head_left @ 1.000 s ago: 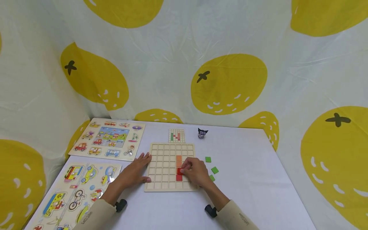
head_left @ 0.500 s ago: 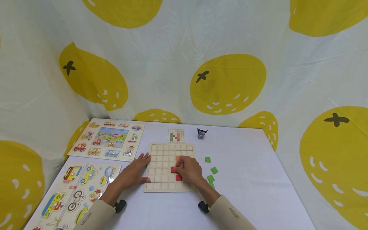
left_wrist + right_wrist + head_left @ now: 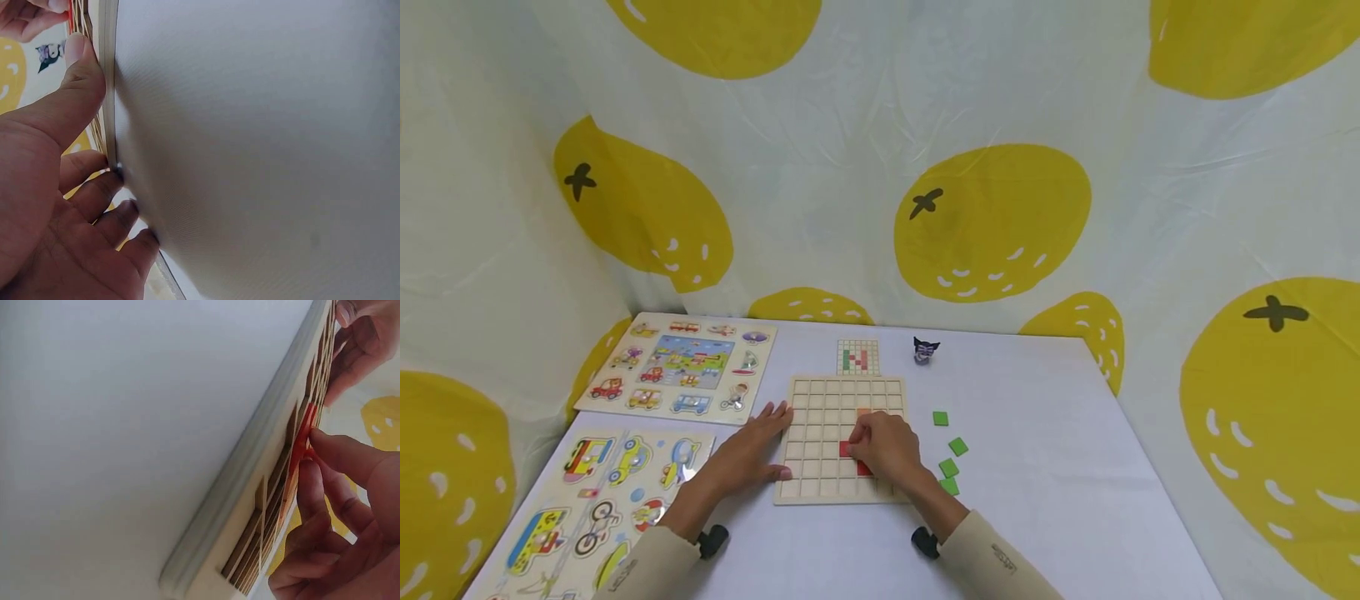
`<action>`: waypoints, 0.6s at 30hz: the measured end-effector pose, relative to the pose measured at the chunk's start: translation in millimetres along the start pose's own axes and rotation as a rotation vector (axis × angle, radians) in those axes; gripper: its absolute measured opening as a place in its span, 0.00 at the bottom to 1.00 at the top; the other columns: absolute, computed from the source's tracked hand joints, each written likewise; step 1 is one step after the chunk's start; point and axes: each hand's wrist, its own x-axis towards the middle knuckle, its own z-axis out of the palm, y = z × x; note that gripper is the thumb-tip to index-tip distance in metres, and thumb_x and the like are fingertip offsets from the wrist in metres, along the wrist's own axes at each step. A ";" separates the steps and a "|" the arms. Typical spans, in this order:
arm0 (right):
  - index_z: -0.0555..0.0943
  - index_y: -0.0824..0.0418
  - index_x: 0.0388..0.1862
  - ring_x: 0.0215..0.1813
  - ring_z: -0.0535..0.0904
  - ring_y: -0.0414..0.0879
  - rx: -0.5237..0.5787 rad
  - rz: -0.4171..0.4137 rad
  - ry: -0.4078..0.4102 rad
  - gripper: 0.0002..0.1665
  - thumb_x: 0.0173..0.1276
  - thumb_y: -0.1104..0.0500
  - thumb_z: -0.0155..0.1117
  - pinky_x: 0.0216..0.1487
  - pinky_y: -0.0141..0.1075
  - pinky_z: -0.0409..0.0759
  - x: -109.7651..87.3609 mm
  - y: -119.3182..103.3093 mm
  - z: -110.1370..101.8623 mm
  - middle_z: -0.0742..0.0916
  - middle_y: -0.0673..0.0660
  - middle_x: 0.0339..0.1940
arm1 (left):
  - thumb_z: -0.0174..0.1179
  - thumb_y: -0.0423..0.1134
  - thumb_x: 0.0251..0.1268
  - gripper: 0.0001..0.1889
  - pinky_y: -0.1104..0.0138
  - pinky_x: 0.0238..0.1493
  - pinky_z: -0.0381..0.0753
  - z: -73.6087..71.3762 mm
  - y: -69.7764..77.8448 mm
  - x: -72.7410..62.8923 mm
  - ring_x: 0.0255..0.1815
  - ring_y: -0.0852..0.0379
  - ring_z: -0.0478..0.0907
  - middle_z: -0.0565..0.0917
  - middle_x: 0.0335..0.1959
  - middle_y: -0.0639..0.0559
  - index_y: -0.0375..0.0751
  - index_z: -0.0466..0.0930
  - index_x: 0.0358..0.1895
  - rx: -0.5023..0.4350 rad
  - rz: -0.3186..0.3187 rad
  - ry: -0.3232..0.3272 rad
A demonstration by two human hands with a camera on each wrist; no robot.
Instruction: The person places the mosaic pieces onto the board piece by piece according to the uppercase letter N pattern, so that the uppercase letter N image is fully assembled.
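A wooden grid board (image 3: pixel 808 492) lies flat on the white table. My right hand (image 3: pixel 887 448) is over its right half and pinches a red square tile (image 3: pixel 846 449) between thumb and fingers. In the right wrist view that red tile (image 3: pixel 300 440) is tilted against the grid's dividers. Another red tile (image 3: pixel 864 469) and an orange tile (image 3: pixel 863 412) sit in cells, partly covered by this hand. At the board's left edge rests my left hand (image 3: pixel 745 454), fingers spread and fairly straight, thumb touching the edge near the front corner.
Several green tiles (image 3: pixel 941 418) lie right of the board. Behind it stands a small pattern card (image 3: pixel 857 357), with a dark-eared figurine (image 3: pixel 924 351) to its right. Two picture puzzle boards, one far (image 3: pixel 677 362) and one near (image 3: pixel 647 475), occupy the left side.
My right hand has shifted left with the red tile, from the column of coloured tiles to a cell left of it. My left hand has stayed at the board's edge.
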 end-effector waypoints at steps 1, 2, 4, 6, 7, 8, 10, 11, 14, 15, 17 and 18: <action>0.89 0.47 0.31 0.26 0.76 0.41 0.008 -0.003 -0.002 0.06 0.63 0.55 0.80 0.24 0.33 0.70 -0.5 1.6 -0.6 0.81 0.46 0.21 | 0.81 0.47 0.54 0.55 0.39 0.86 0.57 -0.1 -0.1 -0.4 0.88 0.35 0.51 0.60 0.86 0.38 0.36 0.61 0.83 0.001 0.002 0.002; 0.89 0.47 0.32 0.27 0.76 0.41 0.023 -0.007 -0.006 0.05 0.63 0.54 0.81 0.25 0.33 0.71 -1.2 3.3 -1.4 0.82 0.46 0.23 | 0.81 0.48 0.54 0.55 0.39 0.86 0.57 0.0 -0.3 -0.6 0.88 0.35 0.52 0.60 0.86 0.38 0.36 0.61 0.83 0.004 0.002 0.003; 0.90 0.47 0.34 0.30 0.78 0.41 0.057 -0.011 -0.010 0.04 0.63 0.54 0.81 0.27 0.33 0.73 -3.4 7.8 -4.3 0.83 0.45 0.25 | 0.81 0.48 0.54 0.54 0.39 0.86 0.57 -0.2 0.4 -0.8 0.88 0.35 0.52 0.60 0.86 0.38 0.36 0.61 0.83 0.003 0.002 0.000; 0.91 0.48 0.37 0.33 0.79 0.40 0.101 -0.015 -0.009 0.06 0.63 0.53 0.81 0.30 0.32 0.75 -6.5 13.5 -8.5 0.84 0.44 0.28 | 0.81 0.48 0.55 0.54 0.39 0.86 0.57 -0.5 1.3 -0.8 0.88 0.35 0.52 0.60 0.86 0.38 0.35 0.61 0.83 0.000 0.002 -0.010; 0.91 0.48 0.38 0.35 0.80 0.40 0.120 -0.021 -0.008 0.06 0.63 0.54 0.81 0.31 0.32 0.76 -8.0 16.5 -11.0 0.85 0.45 0.29 | 0.81 0.48 0.54 0.54 0.39 0.86 0.57 -0.9 1.8 -0.7 0.88 0.34 0.52 0.60 0.86 0.37 0.35 0.61 0.83 0.001 0.003 -0.013; 0.91 0.49 0.40 0.36 0.80 0.41 0.141 -0.032 -0.005 0.07 0.63 0.54 0.82 0.32 0.32 0.76 -9.9 19.3 -14.3 0.86 0.45 0.29 | 0.81 0.48 0.54 0.54 0.39 0.86 0.57 -1.3 2.2 -0.7 0.88 0.35 0.52 0.60 0.86 0.37 0.35 0.61 0.83 0.000 -0.001 -0.017; 0.91 0.50 0.42 0.37 0.80 0.42 0.169 -0.041 0.005 0.09 0.64 0.55 0.81 0.33 0.32 0.77 -13.6 25.3 -21.6 0.87 0.46 0.30 | 0.81 0.48 0.54 0.55 0.39 0.86 0.56 -2.6 3.0 -0.8 0.88 0.35 0.52 0.60 0.86 0.38 0.35 0.61 0.83 -0.009 -0.007 -0.021; 0.91 0.51 0.43 0.36 0.79 0.42 0.176 -0.043 0.011 0.10 0.64 0.55 0.81 0.33 0.32 0.76 -15.6 28.6 -25.4 0.87 0.46 0.31 | 0.81 0.47 0.54 0.55 0.39 0.86 0.56 -3.2 3.1 -0.9 0.88 0.34 0.52 0.60 0.86 0.37 0.34 0.61 0.83 -0.009 -0.006 -0.022; 0.90 0.52 0.46 0.33 0.76 0.44 0.184 -0.032 0.025 0.12 0.64 0.56 0.81 0.30 0.31 0.74 -22.5 38.9 -37.5 0.87 0.47 0.31 | 0.81 0.48 0.54 0.55 0.39 0.86 0.56 -4.1 2.9 -1.1 0.88 0.35 0.52 0.60 0.86 0.38 0.35 0.61 0.83 -0.009 -0.008 -0.018; 0.90 0.52 0.46 0.32 0.75 0.44 0.184 -0.018 0.028 0.12 0.64 0.56 0.81 0.29 0.31 0.73 -25.2 42.6 -41.2 0.87 0.47 0.32 | 0.81 0.48 0.54 0.55 0.39 0.86 0.56 -4.1 2.4 -1.2 0.88 0.35 0.52 0.60 0.86 0.38 0.35 0.61 0.83 -0.007 -0.004 -0.015; 0.89 0.52 0.47 0.31 0.74 0.44 0.178 0.008 0.033 0.13 0.63 0.57 0.81 0.27 0.31 0.71 -30.7 50.5 -47.6 0.88 0.47 0.33 | 0.81 0.48 0.55 0.55 0.39 0.86 0.57 -3.9 1.6 -1.1 0.88 0.34 0.52 0.60 0.86 0.37 0.34 0.61 0.83 -0.003 0.006 -0.010; 0.90 0.53 0.47 0.31 0.74 0.45 0.174 0.018 0.036 0.14 0.63 0.58 0.81 0.26 0.31 0.71 -33.9 54.3 -50.7 0.88 0.47 0.33 | 0.80 0.49 0.55 0.55 0.39 0.85 0.57 -3.6 1.2 -1.0 0.88 0.34 0.52 0.60 0.86 0.37 0.34 0.61 0.83 -0.003 0.011 -0.008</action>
